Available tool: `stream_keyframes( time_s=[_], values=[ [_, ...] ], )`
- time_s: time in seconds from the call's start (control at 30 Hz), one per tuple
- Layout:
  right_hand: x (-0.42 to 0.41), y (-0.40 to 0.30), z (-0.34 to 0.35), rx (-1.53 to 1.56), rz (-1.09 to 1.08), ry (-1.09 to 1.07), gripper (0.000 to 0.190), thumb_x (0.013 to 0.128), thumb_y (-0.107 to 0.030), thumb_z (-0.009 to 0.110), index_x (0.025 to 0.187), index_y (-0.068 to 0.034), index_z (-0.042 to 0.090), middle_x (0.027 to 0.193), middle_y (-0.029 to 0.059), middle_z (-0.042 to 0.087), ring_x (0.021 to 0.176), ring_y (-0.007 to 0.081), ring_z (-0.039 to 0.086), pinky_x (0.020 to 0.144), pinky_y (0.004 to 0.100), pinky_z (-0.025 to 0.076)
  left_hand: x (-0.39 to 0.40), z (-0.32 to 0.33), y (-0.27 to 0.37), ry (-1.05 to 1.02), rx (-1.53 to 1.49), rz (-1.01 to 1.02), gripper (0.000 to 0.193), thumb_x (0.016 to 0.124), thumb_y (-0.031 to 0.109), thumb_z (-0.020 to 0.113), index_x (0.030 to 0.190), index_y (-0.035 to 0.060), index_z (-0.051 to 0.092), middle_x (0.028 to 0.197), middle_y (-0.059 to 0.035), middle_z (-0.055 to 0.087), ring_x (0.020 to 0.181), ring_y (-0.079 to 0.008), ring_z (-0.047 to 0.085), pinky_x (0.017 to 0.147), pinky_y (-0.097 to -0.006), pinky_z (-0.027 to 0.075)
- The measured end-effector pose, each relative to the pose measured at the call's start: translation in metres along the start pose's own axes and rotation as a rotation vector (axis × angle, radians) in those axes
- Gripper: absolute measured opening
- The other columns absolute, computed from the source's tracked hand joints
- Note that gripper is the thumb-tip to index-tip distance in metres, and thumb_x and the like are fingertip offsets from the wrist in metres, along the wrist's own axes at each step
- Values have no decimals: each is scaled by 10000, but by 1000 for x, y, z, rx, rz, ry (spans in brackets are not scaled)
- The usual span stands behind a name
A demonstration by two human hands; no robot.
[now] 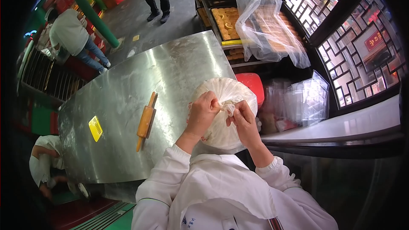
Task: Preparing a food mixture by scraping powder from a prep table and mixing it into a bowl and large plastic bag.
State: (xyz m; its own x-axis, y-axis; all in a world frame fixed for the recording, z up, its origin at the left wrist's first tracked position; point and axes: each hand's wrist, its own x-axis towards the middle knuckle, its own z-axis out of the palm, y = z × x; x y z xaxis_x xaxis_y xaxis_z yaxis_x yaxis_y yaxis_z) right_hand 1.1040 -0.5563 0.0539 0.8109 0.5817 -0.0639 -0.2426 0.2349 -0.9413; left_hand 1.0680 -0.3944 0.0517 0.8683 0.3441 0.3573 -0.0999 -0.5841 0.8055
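A large, round, translucent plastic bag [220,134] with pale contents bulges at the right end of the steel worktable [121,92]. Its neck is gathered and twisted at the top. My left hand [203,108] pinches the neck from the left side. From the right, the fingers of my right hand [245,119] grip the crumpled end of the same neck. Red print shows on the bag's left side, partly behind my left hand. What fills the bag cannot be made out clearly.
On the table lie a wooden rolling pin [145,123] and a yellow plastic scraper [95,128]. A red stool [250,86] stands beyond the bag. Baking trays of pastries [225,22] fill a rack, partly under plastic sheeting [268,22]. Other people are around the room.
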Motion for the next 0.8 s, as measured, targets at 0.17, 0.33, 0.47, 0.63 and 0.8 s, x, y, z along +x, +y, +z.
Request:
stream_keyframes(
  time_s=[0.17,0.33,0.47,0.63,0.8],
  values=[
    [-18,-15,-1,-100,4,-4,75,1001,-59,400,953,-16,438,909,57,484,689,135,561,669,262,460,-2,-5,-15,32,-10,-94,100,781,-31,598,785,25,516,678,-67,553,602,-129,535,573,-277,454],
    [-37,-21,-6,-196,-13,-175,80,951,38,420,972,-14,476,1037,104,533,798,141,611,737,262,478,5,-53,-24,137,23,-217,80,801,-33,592,792,23,536,699,-69,585,611,-126,533,591,-284,465],
    [-10,-40,-14,-656,-349,42,268,818,69,580,1067,-28,560,1143,110,580,977,198,569,786,309,466,16,-64,6,58,-162,-178,57,825,-29,602,841,19,575,757,-44,623,685,-111,575,671,-255,483],
    [22,-5,-12,-1203,-466,-158,231,741,-122,692,920,-55,563,991,117,568,991,289,525,878,409,398,27,-57,0,-21,-724,-332,273,890,-4,549,1163,-15,562,1079,-103,652,877,-122,608,858,-261,481],
    [21,4,-4,-1092,-431,-219,118,794,-29,582,854,-56,484,775,107,524,783,306,544,789,406,417,-5,-57,-31,-351,74,-160,417,804,20,613,1219,56,593,1217,-96,592,1086,-255,552,973,-349,416]
  ],
)
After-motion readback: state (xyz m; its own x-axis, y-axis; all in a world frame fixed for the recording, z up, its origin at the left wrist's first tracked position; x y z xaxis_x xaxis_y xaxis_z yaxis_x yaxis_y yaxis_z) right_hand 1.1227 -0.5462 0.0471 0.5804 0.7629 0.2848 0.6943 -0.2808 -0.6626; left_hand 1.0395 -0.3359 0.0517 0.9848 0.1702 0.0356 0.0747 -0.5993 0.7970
